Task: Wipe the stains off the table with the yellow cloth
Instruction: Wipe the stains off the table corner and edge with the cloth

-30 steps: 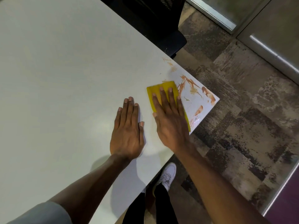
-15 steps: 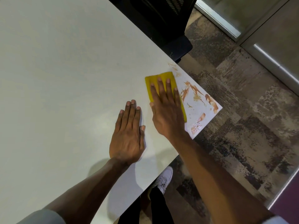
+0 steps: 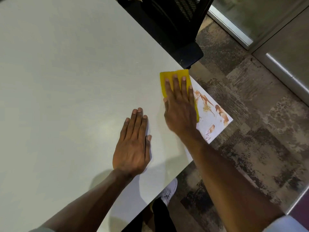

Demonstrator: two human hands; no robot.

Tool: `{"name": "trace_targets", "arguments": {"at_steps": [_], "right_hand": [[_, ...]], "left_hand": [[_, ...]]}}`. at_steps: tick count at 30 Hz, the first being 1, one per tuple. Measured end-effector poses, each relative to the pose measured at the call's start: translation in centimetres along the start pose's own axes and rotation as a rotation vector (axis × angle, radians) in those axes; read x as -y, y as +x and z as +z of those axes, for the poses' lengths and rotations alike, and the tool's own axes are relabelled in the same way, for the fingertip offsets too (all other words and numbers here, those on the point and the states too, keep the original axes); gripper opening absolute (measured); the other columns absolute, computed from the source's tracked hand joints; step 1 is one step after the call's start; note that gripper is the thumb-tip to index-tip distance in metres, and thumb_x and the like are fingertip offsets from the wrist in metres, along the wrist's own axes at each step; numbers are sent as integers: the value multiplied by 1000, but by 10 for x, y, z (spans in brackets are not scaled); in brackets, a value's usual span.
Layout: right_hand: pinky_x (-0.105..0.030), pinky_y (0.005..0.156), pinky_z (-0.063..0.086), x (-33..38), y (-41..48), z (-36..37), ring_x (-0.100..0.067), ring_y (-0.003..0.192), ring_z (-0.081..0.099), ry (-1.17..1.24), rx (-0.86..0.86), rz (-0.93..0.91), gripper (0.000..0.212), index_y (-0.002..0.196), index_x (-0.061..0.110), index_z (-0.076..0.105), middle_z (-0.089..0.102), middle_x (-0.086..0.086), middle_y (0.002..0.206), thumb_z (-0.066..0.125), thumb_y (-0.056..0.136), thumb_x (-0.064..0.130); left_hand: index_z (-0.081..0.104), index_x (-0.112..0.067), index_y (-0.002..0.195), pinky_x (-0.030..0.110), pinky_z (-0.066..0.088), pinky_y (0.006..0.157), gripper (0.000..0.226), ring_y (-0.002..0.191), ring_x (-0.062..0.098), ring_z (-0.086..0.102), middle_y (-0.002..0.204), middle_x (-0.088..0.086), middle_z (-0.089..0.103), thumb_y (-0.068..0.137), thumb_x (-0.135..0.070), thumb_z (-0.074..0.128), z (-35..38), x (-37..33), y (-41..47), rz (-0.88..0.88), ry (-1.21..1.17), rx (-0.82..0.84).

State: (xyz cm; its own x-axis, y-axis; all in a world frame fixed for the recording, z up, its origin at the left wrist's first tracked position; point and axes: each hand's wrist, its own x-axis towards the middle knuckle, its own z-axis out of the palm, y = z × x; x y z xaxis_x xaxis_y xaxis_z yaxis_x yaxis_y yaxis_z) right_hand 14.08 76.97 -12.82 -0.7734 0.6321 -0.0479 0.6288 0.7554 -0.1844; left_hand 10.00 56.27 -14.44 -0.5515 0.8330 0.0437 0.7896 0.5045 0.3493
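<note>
Yellow cloth (image 3: pixel 167 75) is pressed under the flattened right hand (image 3: pixel 181 113), the left hand (image 3: pixel 132 148) laid flat on the table (image 3: pixel 66 81); stains (image 3: pixel 217 111) could be smeared rather than lifted.

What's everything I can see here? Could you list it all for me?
table: one, pale grey-white, fills the left and middle of the view
yellow cloth: one, yellow, flat on the table near its right edge
stains: several smears, orange-brown, on the table's right corner beside the cloth
chair: one, black, beyond the table's far edge
carpet: mottled grey-brown, floor on the right
shoe: one, white, on the floor by the table's near edge
trouser leg: one, black, above the shoe
left hand: flat on the bare table
right hand: pressing flat on the cloth
</note>
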Motion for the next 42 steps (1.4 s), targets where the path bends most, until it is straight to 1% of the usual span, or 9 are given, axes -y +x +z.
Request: {"name": "trace_targets", "arguments": {"at_steps": [6, 14, 21, 26, 29, 33, 37, 40, 42], "right_hand": [[-56, 134, 10, 28, -84, 1, -36, 166, -8, -11, 63, -51, 68, 171, 17, -2, -4, -11, 179, 32, 115, 34], [-58, 133, 12, -9, 35, 0, -38, 166, 5, -9, -6, 19, 63, 170, 15, 16, 11, -14, 179, 28, 112, 35], [-57, 133, 7, 25, -27, 5, -40, 165, -4, -74, 23, 89, 67, 171, 15, 4, 0, -16, 179, 20, 112, 41], [-58, 133, 10, 7, 24, 0, -40, 165, 5, -46, -6, 90, 68, 170, 14, 15, 12, -16, 178, 13, 107, 40], [-57, 134, 8, -13, 54, -4, -41, 165, 5, -35, -4, 132, 66, 169, 13, 17, 14, -16, 178, 21, 108, 37], [-57, 133, 9, 6, 25, -2, -42, 165, 4, -46, -32, 123, 65, 169, 11, 15, 11, -18, 178, 22, 110, 37], [-57, 133, 7, 34, -14, 4, -42, 165, -4, -70, 43, 81, 67, 171, 13, 7, 2, -16, 179, 25, 112, 42], [-57, 133, 8, 22, 17, 1, -41, 165, 1, -58, 19, 80, 68, 170, 13, 13, 8, -16, 178, 12, 109, 42], [-58, 134, 8, 6, 46, -3, -42, 165, 3, -43, 9, 144, 69, 170, 12, 16, 12, -16, 178, 13, 107, 40]], "left_hand": [[21, -4, 173, 56, 25, 136, 66, 173, 28, 8, 184, 13, 12, 113, -27, 38, -1, -1, 1, -9, -12, 12], [19, -5, 173, 55, 23, 137, 67, 173, 27, 9, 184, 12, 12, 113, -26, 39, -1, 0, 1, -4, -31, 8], [19, -5, 173, 56, 26, 136, 66, 172, 28, 9, 185, 12, 11, 114, -31, 32, 0, 0, 0, -3, -12, 16], [21, -4, 173, 57, 27, 135, 65, 172, 28, 10, 184, 13, 13, 114, -29, 32, -1, -1, 1, 2, -20, 10], [24, -1, 171, 58, 29, 134, 63, 172, 30, 12, 183, 15, 16, 114, -27, 33, -2, -2, 1, 13, -20, -11], [27, 1, 170, 60, 32, 132, 63, 171, 32, 14, 182, 18, 19, 113, -24, 37, -2, -1, 2, 23, -24, -24], [28, 1, 170, 61, 34, 131, 64, 171, 34, 17, 182, 19, 20, 112, -23, 42, -2, -1, 1, 38, -23, -36], [28, 2, 169, 61, 34, 131, 63, 171, 34, 17, 181, 19, 21, 113, -25, 37, -3, -2, 1, 36, -23, -41], [28, 3, 169, 61, 33, 131, 62, 171, 35, 17, 181, 20, 22, 114, -25, 34, -4, -2, 2, 33, -26, -39]]}}
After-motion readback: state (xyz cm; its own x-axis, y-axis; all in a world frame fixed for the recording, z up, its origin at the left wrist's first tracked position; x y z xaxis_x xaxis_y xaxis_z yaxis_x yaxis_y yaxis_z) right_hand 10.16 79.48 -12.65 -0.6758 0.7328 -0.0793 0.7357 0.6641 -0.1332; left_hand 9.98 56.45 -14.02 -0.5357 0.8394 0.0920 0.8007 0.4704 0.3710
